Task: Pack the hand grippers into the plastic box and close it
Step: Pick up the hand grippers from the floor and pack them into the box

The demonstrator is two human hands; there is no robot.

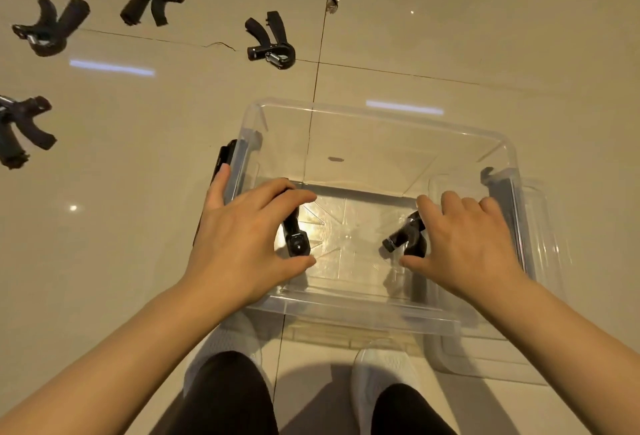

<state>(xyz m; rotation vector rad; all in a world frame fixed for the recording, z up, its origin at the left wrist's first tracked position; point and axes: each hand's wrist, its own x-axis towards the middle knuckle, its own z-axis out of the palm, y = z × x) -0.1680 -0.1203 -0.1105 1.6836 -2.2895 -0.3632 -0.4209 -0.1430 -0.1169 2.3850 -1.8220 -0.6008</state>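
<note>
A clear plastic box (381, 112) stands open on the tiled floor in front of my feet. My left hand (242, 240) reaches into its left side and is wrapped around a black hand gripper (297, 240) near the box bottom. My right hand (467, 244) reaches into the right side, fingers around a second black hand gripper (405, 237). Several more black hand grippers lie on the floor to the upper left, the nearest one (272, 41) just beyond the box. The clear lid (540, 348) lies under the box's right side.
Black latch handles sit on the box's left side (223, 160) and right side (498, 188). My white shoes (384, 375) stand right behind the box. A small round floor fitting (333, 2) shows beyond the box on a tile joint.
</note>
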